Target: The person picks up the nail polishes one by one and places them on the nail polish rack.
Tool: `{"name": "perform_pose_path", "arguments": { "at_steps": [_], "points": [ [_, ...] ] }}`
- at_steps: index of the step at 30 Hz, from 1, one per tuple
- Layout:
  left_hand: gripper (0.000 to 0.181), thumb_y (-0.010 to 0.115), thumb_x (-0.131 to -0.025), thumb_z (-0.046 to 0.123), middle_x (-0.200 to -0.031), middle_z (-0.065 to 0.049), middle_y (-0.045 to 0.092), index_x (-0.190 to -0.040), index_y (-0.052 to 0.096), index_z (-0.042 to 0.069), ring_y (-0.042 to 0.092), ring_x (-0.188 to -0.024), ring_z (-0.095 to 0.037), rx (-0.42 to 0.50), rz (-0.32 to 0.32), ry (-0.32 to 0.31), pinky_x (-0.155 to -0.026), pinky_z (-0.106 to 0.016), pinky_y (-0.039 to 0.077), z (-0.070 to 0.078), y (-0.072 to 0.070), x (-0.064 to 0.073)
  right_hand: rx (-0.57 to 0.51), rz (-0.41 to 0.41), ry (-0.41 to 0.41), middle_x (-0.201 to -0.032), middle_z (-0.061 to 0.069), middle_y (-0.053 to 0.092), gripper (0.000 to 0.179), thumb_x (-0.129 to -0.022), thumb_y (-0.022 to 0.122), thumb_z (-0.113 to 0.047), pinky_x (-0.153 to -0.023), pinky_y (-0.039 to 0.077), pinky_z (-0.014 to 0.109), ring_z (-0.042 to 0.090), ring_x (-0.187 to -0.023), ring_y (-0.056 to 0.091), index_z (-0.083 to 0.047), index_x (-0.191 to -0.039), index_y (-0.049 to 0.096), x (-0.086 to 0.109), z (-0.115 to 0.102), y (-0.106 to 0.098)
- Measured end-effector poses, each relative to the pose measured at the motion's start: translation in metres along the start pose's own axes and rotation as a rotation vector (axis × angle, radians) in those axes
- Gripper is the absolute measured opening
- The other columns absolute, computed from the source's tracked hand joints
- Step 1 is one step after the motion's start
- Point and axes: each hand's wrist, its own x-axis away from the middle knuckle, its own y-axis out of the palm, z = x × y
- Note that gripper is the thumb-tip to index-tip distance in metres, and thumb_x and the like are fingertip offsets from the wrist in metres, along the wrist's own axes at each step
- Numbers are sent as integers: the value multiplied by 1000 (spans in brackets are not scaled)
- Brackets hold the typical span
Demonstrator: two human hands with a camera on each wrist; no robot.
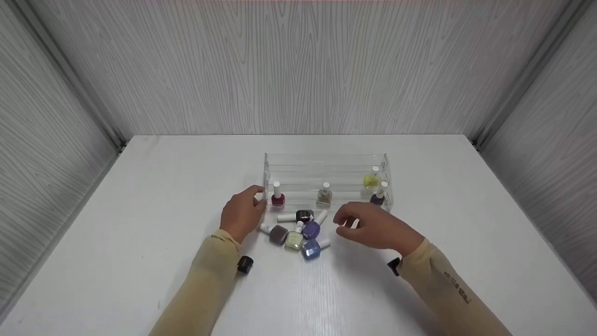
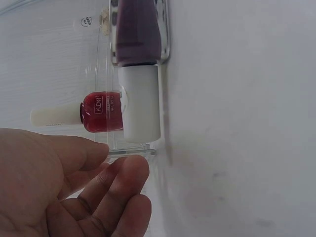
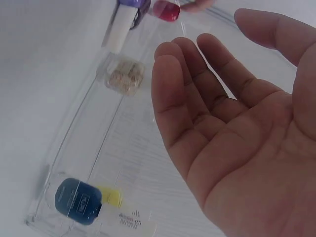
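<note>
A clear stepped acrylic display rack (image 1: 326, 175) stands on the white table. At its left end my left hand (image 1: 242, 212) holds the side panel between thumb and curled fingers. My right hand (image 1: 373, 226) hovers before the rack's right front, fingers loosely bent and nothing in them. In the rack's front row stand a red nail polish bottle (image 1: 278, 199), a glittery beige one (image 1: 324, 196) and a dark blue one (image 3: 77, 201). A yellow bottle (image 1: 371, 180) is one step higher. The left wrist view shows a mauve bottle (image 2: 138, 34) close by.
Before the rack lie several loose bottles: a black one (image 1: 304, 215), a purple one (image 1: 311, 230), a pale green one (image 1: 294, 240), a light blue one (image 1: 311, 249) and the mauve one. Grey wood-grain panels (image 1: 298, 70) enclose the table (image 1: 186, 163) at the back and sides.
</note>
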Motion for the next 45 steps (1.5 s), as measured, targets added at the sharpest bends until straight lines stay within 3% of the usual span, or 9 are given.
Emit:
{"name": "perform_pose_path", "arguments": {
  "at_steps": [5,15,23,30,35,40,45],
  "points": [
    [34,64,-103,22,-92,-5,74,-136,66,13,62,-73,-20,3,-4,-15,-69,-40,48,-1,0,1,108,10,-12,-108,9,71,22,-97,69,-21,-87,53,43,25,-99,66,-6,-113,70,-9,-13,17],
    [33,66,-101,21,-90,-4,73,-134,68,13,62,-76,-21,2,6,-13,-71,-41,48,-1,0,-1,167,-12,11,-105,2,68,21,-92,73,-26,-88,51,43,23,-100,63,-11,-107,74,-21,-22,40],
    [33,65,-102,21,-90,-5,73,-134,67,14,61,-74,-21,3,12,-9,-69,-41,47,-2,-3,-1,285,33,-63,-96,2,66,26,-85,82,-31,-85,47,44,22,-88,57,-12,-102,76,-29,-21,53],
    [34,65,-102,22,-90,-4,73,-134,67,14,61,-75,-21,-5,0,-21,-71,-40,47,-2,-2,0,344,16,26,-90,-5,60,32,-81,82,-47,-77,44,41,18,-82,52,-18,-88,73,-32,-26,60],
    [35,64,-102,22,-90,-4,73,-136,67,13,60,-72,-20,10,-7,-13,-68,-39,47,0,-3,2,415,3,57,-87,-5,56,39,-79,82,-54,-77,43,42,18,-80,49,-19,-91,71,-34,-24,64],
    [35,64,-103,22,-89,-3,72,-136,66,14,59,-73,-20,2,-14,-18,-70,-39,47,1,-3,2,460,-12,10,-89,-4,56,32,-83,78,-49,-86,44,45,20,-84,50,-20,-89,68,-31,-19,58],
    [35,64,-103,23,-89,-3,71,-136,66,14,60,-75,-20,-2,-19,-27,-71,-40,47,1,-2,1,406,-31,-76,-107,2,66,27,-87,78,-40,-109,38,57,29,-110,59,-17,-101,74,-25,-9,47]
  ]
}}
